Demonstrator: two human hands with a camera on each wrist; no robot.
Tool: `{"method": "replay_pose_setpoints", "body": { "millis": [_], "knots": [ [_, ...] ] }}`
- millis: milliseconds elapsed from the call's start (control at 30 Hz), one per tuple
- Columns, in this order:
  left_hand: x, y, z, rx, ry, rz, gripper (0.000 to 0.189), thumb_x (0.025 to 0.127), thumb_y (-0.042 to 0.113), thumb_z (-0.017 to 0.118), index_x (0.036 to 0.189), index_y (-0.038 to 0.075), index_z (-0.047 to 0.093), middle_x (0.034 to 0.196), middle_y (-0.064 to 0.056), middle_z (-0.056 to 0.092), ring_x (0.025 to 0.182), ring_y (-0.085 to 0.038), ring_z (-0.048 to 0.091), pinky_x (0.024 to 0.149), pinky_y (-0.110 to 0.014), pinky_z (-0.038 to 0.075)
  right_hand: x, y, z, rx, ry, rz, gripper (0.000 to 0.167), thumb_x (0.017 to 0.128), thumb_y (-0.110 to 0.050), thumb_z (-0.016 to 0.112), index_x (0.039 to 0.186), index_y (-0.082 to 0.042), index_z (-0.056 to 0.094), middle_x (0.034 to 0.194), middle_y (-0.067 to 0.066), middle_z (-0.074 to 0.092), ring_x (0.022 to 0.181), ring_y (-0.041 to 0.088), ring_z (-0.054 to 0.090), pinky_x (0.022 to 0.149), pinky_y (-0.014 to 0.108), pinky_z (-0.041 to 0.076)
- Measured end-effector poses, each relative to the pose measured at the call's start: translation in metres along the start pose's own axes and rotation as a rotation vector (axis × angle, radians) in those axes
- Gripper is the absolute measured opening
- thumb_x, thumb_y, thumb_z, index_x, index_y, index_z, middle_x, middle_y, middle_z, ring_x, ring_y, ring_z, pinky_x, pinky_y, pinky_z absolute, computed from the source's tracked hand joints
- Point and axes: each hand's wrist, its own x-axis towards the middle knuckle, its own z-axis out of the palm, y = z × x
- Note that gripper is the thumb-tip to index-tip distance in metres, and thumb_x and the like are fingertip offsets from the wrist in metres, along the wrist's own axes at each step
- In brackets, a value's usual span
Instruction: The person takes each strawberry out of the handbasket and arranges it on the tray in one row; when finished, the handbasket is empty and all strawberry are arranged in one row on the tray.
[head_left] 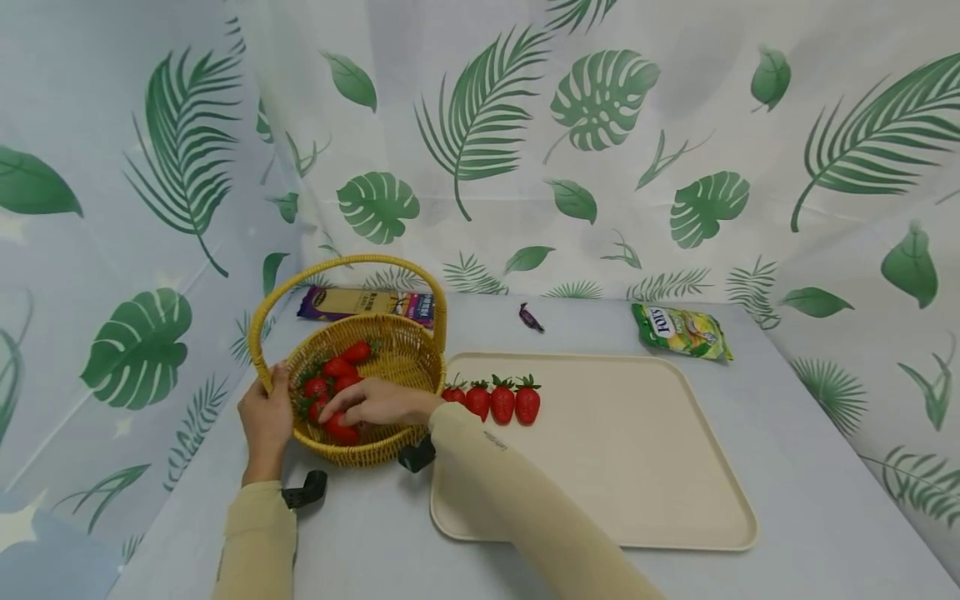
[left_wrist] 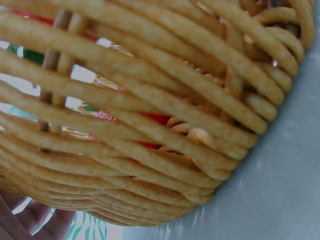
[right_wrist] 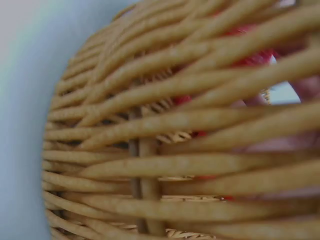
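A yellow wicker basket (head_left: 352, 454) with a tall arched handle stands on the left of the table, with several red strawberries (head_left: 339, 367) in its left half. At the basket's left side, my left hand (head_left: 267, 417) grips the rim by the foot of the handle; its fingers (left_wrist: 42, 220) show past the weave in the left wrist view. My right hand (head_left: 375, 402) reaches over the right rim into the basket and pinches a strawberry (head_left: 342, 430). The weave (right_wrist: 200, 165) hides most of that hand in the right wrist view.
Right of the basket lies a beige tray (head_left: 615, 467), with a row of several strawberries (head_left: 502, 403) near its upper left corner. Behind are a purple-and-yellow packet (head_left: 352, 302), a small dark wrapped candy (head_left: 530, 318) and a green snack bag (head_left: 681, 332).
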Motion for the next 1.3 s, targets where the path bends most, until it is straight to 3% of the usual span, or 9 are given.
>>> {"method": "replay_pose_setpoints", "body": {
  "millis": [100,200,433,533,800,1033,1167,1300],
  "knots": [
    [0.0,-0.001,-0.001,0.0,0.001,0.003,0.06,0.101,0.054,0.041,0.093,-0.001,0.066,0.087,-0.018,0.061,0.065,-0.021,0.043,0.061,-0.031,0.034,-0.006,-0.002,-0.001,0.042,0.055,-0.026,0.022,0.097,-0.016,0.061,0.117,-0.017,0.07,0.114,-0.012,0.063,0.079,0.017,0.06,0.075,0.03,0.053],
    [0.0,0.0,-0.001,0.003,0.002,0.005,0.058,0.101,0.053,0.042,0.091,0.0,0.066,0.081,-0.014,0.058,0.062,-0.02,0.042,0.059,-0.03,0.034,-0.013,-0.005,-0.002,0.046,0.118,-0.077,0.024,0.095,-0.02,0.066,0.118,-0.015,0.067,0.118,-0.008,0.062,0.086,0.018,0.064,0.079,0.033,0.055],
    [0.001,0.002,-0.002,-0.003,0.003,0.005,0.057,0.1,0.053,0.042,0.088,0.002,0.064,0.073,-0.007,0.052,0.059,-0.018,0.04,0.056,-0.03,0.033,-0.033,-0.009,-0.009,-0.035,0.266,-0.127,0.032,0.091,-0.022,0.071,0.123,-0.017,0.066,0.122,-0.012,0.061,0.116,0.004,0.051,0.091,0.025,0.045],
    [0.001,0.003,-0.002,-0.011,0.001,0.007,0.058,0.1,0.053,0.042,0.089,0.001,0.065,0.075,-0.007,0.053,0.059,-0.017,0.04,0.055,-0.03,0.033,-0.043,-0.01,-0.012,-0.035,0.298,-0.124,0.032,0.091,-0.022,0.071,0.123,-0.02,0.066,0.123,-0.013,0.059,0.114,0.007,0.054,0.091,0.026,0.046],
    [0.0,0.002,-0.002,-0.007,-0.002,0.011,0.058,0.1,0.054,0.042,0.088,0.002,0.064,0.07,-0.005,0.05,0.056,-0.018,0.039,0.054,-0.03,0.032,-0.07,-0.002,-0.022,0.005,0.383,-0.132,0.035,0.091,-0.015,0.07,0.126,-0.015,0.063,0.125,-0.001,0.059,0.104,0.014,0.063,0.085,0.027,0.052],
    [-0.001,0.001,-0.002,0.007,0.0,0.011,0.059,0.1,0.054,0.041,0.088,0.001,0.064,0.07,-0.006,0.05,0.058,-0.019,0.039,0.055,-0.031,0.033,-0.096,0.011,-0.031,0.002,0.422,-0.132,0.036,0.092,-0.019,0.068,0.128,-0.014,0.064,0.126,0.002,0.061,0.105,0.018,0.064,0.087,0.03,0.052],
    [-0.001,0.001,-0.002,0.008,-0.003,0.01,0.06,0.1,0.055,0.04,0.089,0.001,0.064,0.071,-0.006,0.051,0.059,-0.019,0.039,0.057,-0.031,0.033,-0.11,0.017,-0.035,0.028,0.433,-0.128,0.04,0.092,-0.019,0.069,0.132,-0.02,0.062,0.125,0.002,0.061,0.103,0.019,0.065,0.08,0.032,0.055],
    [-0.001,0.001,-0.001,0.009,0.0,0.006,0.058,0.101,0.052,0.041,0.089,0.001,0.065,0.073,-0.009,0.052,0.06,-0.02,0.04,0.058,-0.031,0.032,-0.123,0.023,-0.039,0.036,0.46,-0.109,0.046,0.091,-0.022,0.07,0.136,-0.026,0.058,0.123,0.001,0.06,0.096,0.018,0.066,0.055,0.033,0.05]
  ]
}}
